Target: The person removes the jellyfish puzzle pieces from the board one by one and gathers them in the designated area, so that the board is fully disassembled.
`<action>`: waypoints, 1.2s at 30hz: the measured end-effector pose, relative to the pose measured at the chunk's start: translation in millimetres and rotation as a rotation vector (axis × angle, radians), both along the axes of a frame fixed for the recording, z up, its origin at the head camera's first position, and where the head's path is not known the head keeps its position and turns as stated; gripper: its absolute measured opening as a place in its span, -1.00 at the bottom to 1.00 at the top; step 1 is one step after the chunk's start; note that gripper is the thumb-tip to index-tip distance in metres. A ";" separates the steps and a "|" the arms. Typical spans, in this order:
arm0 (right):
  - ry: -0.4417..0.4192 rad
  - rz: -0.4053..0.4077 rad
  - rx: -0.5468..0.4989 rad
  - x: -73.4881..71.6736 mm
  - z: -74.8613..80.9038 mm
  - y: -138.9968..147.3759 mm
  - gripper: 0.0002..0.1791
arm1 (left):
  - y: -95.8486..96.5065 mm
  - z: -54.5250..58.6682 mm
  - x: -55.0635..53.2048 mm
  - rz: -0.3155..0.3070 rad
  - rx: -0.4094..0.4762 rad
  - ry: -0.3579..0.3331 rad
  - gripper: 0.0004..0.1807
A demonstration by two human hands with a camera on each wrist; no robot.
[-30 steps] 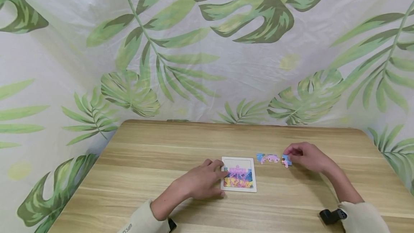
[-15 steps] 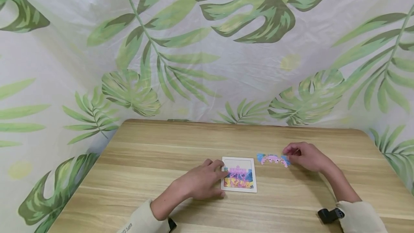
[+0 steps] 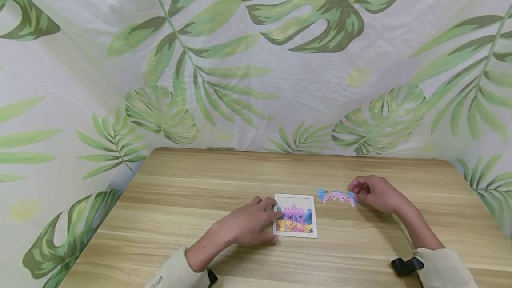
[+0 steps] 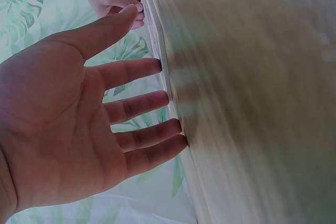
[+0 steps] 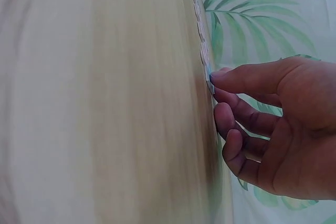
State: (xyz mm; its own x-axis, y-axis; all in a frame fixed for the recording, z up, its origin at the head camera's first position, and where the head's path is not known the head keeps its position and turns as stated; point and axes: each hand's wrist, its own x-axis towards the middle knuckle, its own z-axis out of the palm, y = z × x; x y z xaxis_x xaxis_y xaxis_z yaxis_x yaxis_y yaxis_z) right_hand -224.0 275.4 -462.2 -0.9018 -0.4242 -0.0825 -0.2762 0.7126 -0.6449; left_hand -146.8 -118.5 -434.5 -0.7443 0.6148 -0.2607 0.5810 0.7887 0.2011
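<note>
Head view shows the right hand [image 3: 378, 194] at the outer end of a strip of puzzle pieces [image 3: 338, 196], its thumb and forefinger pinching the end piece [image 3: 351, 199] while the other fingers curl in. The left hand [image 3: 252, 221] is open, fingers spread and nearly straight, the tips resting at the left edge of the puzzle board [image 3: 296, 235], apparently to steady it. The strip lies flat on the table [image 3: 180, 190], right of the board and apart from it, about level with its top. Inside the board, the lower part carries a coloured sea picture and the upper band is pale. The step in hand looks like joining the loose strip; the next move seems to call for a light push to seat the end piece, then bringing the strip to the pale band without breaking the joints. A second ago a gap separated the end piece from its neighbour; now the two meet, and the pink creature reads across the strip. Board and left hand look unmoved. Behind the table hangs a leaf-patterned cloth [image 3: 240, 92].
</note>
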 end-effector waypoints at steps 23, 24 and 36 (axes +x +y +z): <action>0.016 -0.018 0.000 0.8 0.3 -3.3 -0.77 | -4.1 0.6 -3.0 0.041 0.018 -0.048 -0.29; 0.025 -0.022 0.003 1.1 0.4 -3.7 -0.78 | -3.9 0.7 -3.0 0.041 0.017 -0.048 -0.29; 0.019 -0.006 -0.047 3.3 7.7 -34.7 -0.84 | -3.7 1.9 -2.7 0.056 0.010 -0.041 -0.28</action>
State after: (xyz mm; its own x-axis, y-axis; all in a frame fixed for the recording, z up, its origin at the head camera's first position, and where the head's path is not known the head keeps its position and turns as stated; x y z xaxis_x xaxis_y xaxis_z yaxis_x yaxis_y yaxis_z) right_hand -220.7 240.7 -454.5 -0.9054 -0.4222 -0.0449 -0.2852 0.6830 -0.6724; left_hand -149.5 -122.2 -432.6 -0.7666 0.5752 -0.2854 0.5272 0.8176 0.2316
